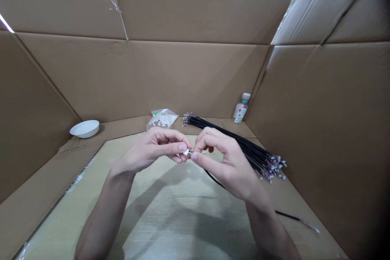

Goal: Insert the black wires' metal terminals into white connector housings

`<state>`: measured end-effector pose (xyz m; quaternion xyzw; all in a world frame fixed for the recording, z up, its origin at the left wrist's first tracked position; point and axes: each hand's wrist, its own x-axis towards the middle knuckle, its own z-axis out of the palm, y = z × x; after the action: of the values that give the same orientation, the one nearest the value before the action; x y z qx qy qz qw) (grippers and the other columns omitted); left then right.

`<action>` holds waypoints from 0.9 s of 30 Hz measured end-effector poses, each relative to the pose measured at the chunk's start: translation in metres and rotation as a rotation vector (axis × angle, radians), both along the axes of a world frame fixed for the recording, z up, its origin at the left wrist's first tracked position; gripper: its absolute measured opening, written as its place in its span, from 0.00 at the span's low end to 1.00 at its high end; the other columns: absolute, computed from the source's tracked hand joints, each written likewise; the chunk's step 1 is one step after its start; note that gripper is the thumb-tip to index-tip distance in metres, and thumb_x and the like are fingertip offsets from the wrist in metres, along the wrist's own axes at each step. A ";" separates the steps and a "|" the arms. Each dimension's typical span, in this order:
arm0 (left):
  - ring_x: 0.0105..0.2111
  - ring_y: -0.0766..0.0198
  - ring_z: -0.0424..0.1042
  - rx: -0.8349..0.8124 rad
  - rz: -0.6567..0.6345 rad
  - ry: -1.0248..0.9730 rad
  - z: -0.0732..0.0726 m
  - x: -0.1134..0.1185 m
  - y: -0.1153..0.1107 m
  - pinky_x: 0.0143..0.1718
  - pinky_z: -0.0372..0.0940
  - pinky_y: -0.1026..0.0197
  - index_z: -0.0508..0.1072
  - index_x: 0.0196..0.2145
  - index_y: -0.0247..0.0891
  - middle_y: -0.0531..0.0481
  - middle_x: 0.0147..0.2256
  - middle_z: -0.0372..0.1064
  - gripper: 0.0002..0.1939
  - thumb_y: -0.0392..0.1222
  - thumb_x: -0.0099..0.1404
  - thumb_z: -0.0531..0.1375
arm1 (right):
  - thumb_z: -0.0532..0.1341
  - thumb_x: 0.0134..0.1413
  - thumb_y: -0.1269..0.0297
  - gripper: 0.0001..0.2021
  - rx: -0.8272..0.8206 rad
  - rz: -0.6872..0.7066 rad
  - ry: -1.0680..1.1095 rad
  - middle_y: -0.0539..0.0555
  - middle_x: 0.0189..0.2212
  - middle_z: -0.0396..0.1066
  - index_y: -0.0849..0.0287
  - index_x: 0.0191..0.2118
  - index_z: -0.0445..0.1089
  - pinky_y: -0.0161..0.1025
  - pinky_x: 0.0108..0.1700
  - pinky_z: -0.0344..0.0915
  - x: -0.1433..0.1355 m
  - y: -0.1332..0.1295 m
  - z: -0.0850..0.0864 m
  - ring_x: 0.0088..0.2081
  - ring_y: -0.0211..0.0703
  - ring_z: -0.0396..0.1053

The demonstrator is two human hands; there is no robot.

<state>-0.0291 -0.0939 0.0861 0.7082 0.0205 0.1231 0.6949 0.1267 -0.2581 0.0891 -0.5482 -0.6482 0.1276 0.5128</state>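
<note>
Between thumb and fingers, my left hand (158,146) pinches a small white connector (186,152). My right hand (222,158) is closed on the thin wires at the end of a black cable (215,178), right beside the connector. The cable passes under my right hand and wrist, and its other end, with bare-looking wires, lies on the right by the cardboard wall. Whether the wires sit inside the connector is too small to tell. Behind my right hand lies a thick bundle of black cables (240,140) with white connectors at its near end.
A clear plastic bag (162,119) of small white pieces lies at the back. At the left is a white bowl (85,128). A plastic bottle (241,108) stands in the back right corner. Tall cardboard walls (195,77) enclose the table top (152,219) on the visible sides.
</note>
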 end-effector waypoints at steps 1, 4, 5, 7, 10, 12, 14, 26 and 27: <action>0.34 0.73 0.77 -0.003 -0.004 0.002 0.000 0.000 0.000 0.38 0.73 0.75 0.84 0.39 0.38 0.51 0.33 0.78 0.05 0.39 0.71 0.66 | 0.65 0.63 0.73 0.10 0.003 0.002 -0.005 0.46 0.30 0.66 0.59 0.29 0.68 0.41 0.40 0.58 0.000 0.000 0.000 0.36 0.38 0.63; 0.34 0.73 0.77 -0.019 -0.016 0.018 0.001 0.001 0.000 0.38 0.73 0.75 0.84 0.39 0.38 0.52 0.32 0.78 0.05 0.39 0.71 0.66 | 0.65 0.62 0.74 0.10 0.016 0.007 -0.017 0.46 0.30 0.66 0.59 0.29 0.68 0.40 0.39 0.58 0.000 0.001 0.000 0.36 0.38 0.63; 0.34 0.73 0.77 -0.026 -0.023 0.025 0.001 0.001 0.000 0.37 0.73 0.75 0.84 0.39 0.38 0.52 0.32 0.77 0.05 0.39 0.71 0.66 | 0.65 0.62 0.75 0.10 0.019 0.003 -0.021 0.46 0.30 0.66 0.59 0.29 0.68 0.40 0.40 0.58 0.000 0.000 0.000 0.36 0.37 0.63; 0.33 0.73 0.77 -0.036 -0.037 0.039 0.001 0.002 0.000 0.37 0.73 0.75 0.84 0.39 0.38 0.52 0.32 0.77 0.05 0.39 0.71 0.66 | 0.64 0.62 0.75 0.10 0.025 -0.014 -0.032 0.46 0.30 0.67 0.60 0.29 0.68 0.40 0.40 0.58 -0.001 -0.001 0.000 0.36 0.38 0.63; 0.33 0.73 0.77 -0.041 -0.060 0.050 0.000 0.002 0.001 0.36 0.73 0.75 0.84 0.39 0.38 0.51 0.33 0.78 0.06 0.40 0.71 0.66 | 0.64 0.61 0.75 0.10 0.035 -0.023 -0.047 0.47 0.30 0.67 0.60 0.29 0.68 0.41 0.41 0.59 0.000 -0.002 0.001 0.36 0.38 0.64; 0.33 0.73 0.77 -0.054 -0.071 0.055 0.000 0.001 0.001 0.35 0.73 0.76 0.83 0.39 0.38 0.51 0.33 0.78 0.06 0.41 0.71 0.66 | 0.65 0.61 0.75 0.10 0.053 -0.011 -0.054 0.47 0.31 0.68 0.60 0.29 0.69 0.40 0.42 0.59 0.000 -0.003 0.001 0.36 0.38 0.64; 0.33 0.73 0.77 -0.067 -0.075 0.060 0.000 0.001 0.002 0.35 0.73 0.76 0.83 0.39 0.38 0.51 0.33 0.79 0.06 0.42 0.70 0.67 | 0.65 0.61 0.74 0.09 0.074 -0.007 -0.065 0.47 0.31 0.68 0.60 0.29 0.70 0.40 0.42 0.60 0.000 -0.003 0.001 0.36 0.38 0.65; 0.32 0.73 0.78 -0.055 -0.041 0.083 -0.002 0.001 0.001 0.37 0.73 0.75 0.83 0.39 0.39 0.51 0.33 0.79 0.06 0.42 0.70 0.67 | 0.64 0.60 0.76 0.08 0.110 -0.060 -0.165 0.49 0.32 0.69 0.60 0.30 0.70 0.41 0.43 0.61 -0.004 -0.004 0.002 0.37 0.40 0.65; 0.32 0.73 0.77 -0.051 -0.039 0.086 -0.002 0.001 0.001 0.36 0.72 0.75 0.83 0.39 0.38 0.51 0.33 0.79 0.06 0.42 0.70 0.67 | 0.64 0.60 0.77 0.08 0.107 -0.060 -0.172 0.49 0.32 0.69 0.60 0.30 0.70 0.41 0.43 0.61 -0.004 -0.004 0.002 0.37 0.40 0.65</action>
<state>-0.0279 -0.0933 0.0837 0.6950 0.0398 0.0784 0.7136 0.1229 -0.2621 0.0908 -0.5480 -0.6790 0.0298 0.4876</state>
